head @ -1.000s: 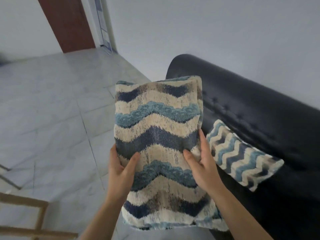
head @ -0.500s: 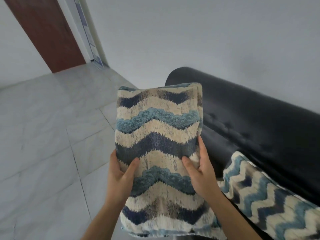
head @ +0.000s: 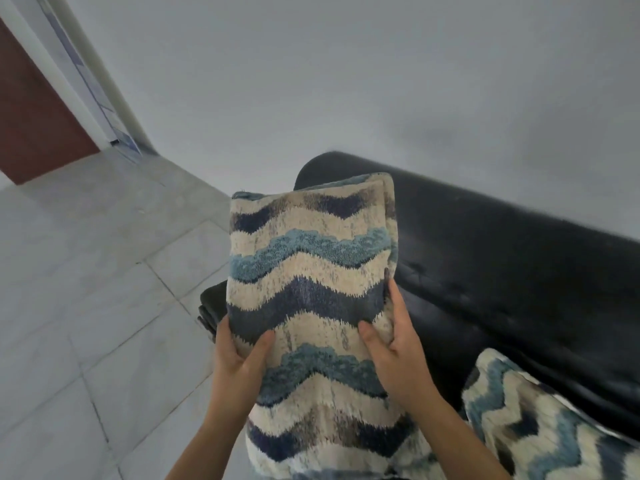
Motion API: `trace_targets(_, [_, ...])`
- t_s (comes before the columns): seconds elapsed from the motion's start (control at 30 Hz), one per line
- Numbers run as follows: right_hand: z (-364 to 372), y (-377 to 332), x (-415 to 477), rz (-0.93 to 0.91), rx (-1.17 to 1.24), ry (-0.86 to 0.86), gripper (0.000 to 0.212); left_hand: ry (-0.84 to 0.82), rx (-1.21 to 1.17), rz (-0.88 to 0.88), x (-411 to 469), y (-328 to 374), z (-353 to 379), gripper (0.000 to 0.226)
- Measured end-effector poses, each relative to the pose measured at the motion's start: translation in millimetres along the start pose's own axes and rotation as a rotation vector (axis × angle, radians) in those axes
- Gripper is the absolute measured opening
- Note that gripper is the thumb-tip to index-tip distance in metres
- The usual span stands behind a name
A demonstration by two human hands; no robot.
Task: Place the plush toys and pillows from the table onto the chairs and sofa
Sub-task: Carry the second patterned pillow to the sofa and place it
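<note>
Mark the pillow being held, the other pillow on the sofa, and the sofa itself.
held pillow (head: 311, 251): head view, light-blue zigzag stripe near its top.
pillow on the sofa (head: 540, 427): head view, middle of its patterned face.
sofa (head: 519, 271): head view, black backrest.

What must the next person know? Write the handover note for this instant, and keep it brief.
Left hand: grips the held pillow at its left edge, thumb on the front.
Right hand: grips its right edge.
Held pillow: upright in the air, in front of the black sofa, at its armrest end.
Done: a second pillow lies on the sofa.
Left: set the held pillow down on the sofa. Table, chairs and plush toys are out of view.
</note>
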State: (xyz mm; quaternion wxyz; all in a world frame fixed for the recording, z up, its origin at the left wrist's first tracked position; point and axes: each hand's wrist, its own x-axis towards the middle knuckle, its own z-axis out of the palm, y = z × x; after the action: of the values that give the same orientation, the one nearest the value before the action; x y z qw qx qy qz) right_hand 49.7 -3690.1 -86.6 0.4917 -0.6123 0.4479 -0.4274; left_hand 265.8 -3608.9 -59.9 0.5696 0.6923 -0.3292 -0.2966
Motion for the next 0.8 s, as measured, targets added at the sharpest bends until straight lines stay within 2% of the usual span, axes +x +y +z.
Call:
trace_targets(0.23, [24.5,17.0,71.5,0.127,-0.072,0.216,0.08,-0.291,0.097,-0.044,134.3,-20.2,29.4,0.055])
trace_targets(0.47, [73.9,17.7,125.8,0.247,-0.093,0.409,0.085,-0.517,0.113,-0.129,252.4,-34.0,44.0,0.045])
trace_targets(0.63, [89.3,24.7,141.4,0.324,-0.104,0.479,0.086,-0.592,0.158,-0.207,289.3,-51.9,58.9,0.041])
trace_targets(0.8, [78.2,37.6,155.9,0.415,-0.211,0.438,0.086,-0.573,0.212,-0.268,301.0,-65.4,82.6,0.018])
